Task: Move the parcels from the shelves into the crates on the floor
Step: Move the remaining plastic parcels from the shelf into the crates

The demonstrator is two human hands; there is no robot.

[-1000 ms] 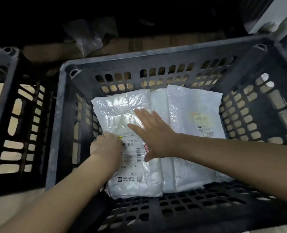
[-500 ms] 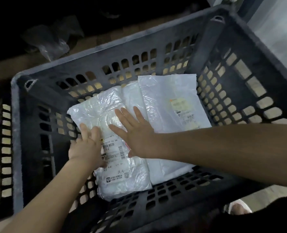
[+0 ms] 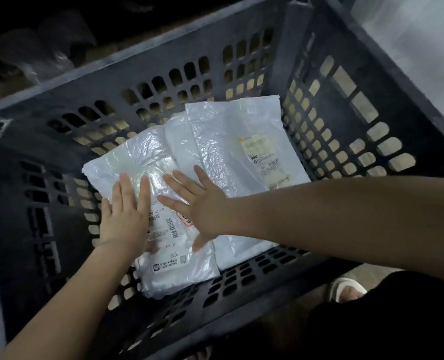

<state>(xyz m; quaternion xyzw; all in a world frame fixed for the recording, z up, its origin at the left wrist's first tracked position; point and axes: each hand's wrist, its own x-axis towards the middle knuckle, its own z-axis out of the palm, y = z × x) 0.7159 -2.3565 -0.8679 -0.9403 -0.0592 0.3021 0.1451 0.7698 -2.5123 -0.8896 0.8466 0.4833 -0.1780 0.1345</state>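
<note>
Head view — both hands, left [image 3: 127,214] and right [image 3: 202,206], press flat on parcel [image 3: 148,157] in crate [image 3: 319,105].

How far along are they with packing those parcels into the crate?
Two white parcels already lie in the dark crate: the right parcel and the left parcel. Both hands, left hand and right hand, press the left parcel flat. Shelves are out of view, so what remains is unknown.
</note>
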